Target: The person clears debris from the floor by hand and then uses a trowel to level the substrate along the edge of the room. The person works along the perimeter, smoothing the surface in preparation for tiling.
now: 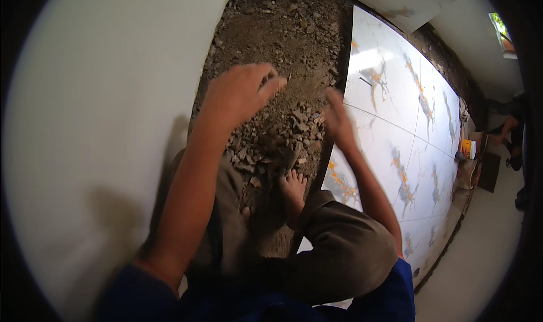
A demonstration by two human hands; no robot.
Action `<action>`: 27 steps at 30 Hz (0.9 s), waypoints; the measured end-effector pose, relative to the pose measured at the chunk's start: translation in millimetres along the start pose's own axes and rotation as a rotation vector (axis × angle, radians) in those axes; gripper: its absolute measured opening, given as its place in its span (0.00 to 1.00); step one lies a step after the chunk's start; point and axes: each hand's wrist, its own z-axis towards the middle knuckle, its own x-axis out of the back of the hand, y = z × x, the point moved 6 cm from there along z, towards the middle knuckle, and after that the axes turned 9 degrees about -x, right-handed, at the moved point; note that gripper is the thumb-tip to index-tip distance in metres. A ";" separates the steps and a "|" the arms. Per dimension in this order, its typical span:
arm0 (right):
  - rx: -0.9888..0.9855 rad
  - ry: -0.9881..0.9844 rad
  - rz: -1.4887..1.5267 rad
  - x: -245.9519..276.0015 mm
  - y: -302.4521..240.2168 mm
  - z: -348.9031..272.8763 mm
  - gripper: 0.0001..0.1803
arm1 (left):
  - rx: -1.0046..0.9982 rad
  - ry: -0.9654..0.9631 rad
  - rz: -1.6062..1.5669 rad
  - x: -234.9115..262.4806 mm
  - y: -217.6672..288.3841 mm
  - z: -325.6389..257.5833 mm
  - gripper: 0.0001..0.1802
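Note:
My left hand (pixel 240 93) hovers over a strip of bare soil and rubble (pixel 288 44), its fingers loosely curled and the thumb apart from them. Nothing shows in its grasp, though the fingertips are partly hidden. Across the strip, my right hand (pixel 339 121) is raised beside the edge of the laid floor tiles (pixel 382 132), slightly blurred. Its visible fingers are stretched out and it holds nothing I can see. The tiles are glossy white with grey and orange veining. Between my hands and my bare foot (pixel 294 189) lies a heap of broken stones (pixel 300 121).
A pale wall (pixel 113 84) rises close on my left. At the far end a loose tile (pixel 401 5) overhangs the dirt. Buckets (pixel 468 149) stand past the tiles on the right, where another person (pixel 509 129) is partly in view. A thin dark piece (pixel 365 81) lies on one tile.

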 end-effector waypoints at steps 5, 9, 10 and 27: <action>-0.350 0.098 0.307 169.1 -15.8 -35.9 0.22 | 0.176 -0.278 0.106 -26.9 -46.1 31.5 0.29; -0.342 -0.035 -0.078 228.6 -77.7 -116.7 0.14 | 0.086 -0.181 0.145 -39.4 -59.9 46.7 0.27; -0.368 -0.087 -0.160 234.1 -88.3 -136.0 0.12 | 0.075 -0.164 0.143 -42.9 -61.1 49.7 0.27; -0.045 -0.346 -0.320 -79.8 -25.6 -63.1 0.13 | -0.197 0.110 0.019 -23.0 63.9 -3.2 0.27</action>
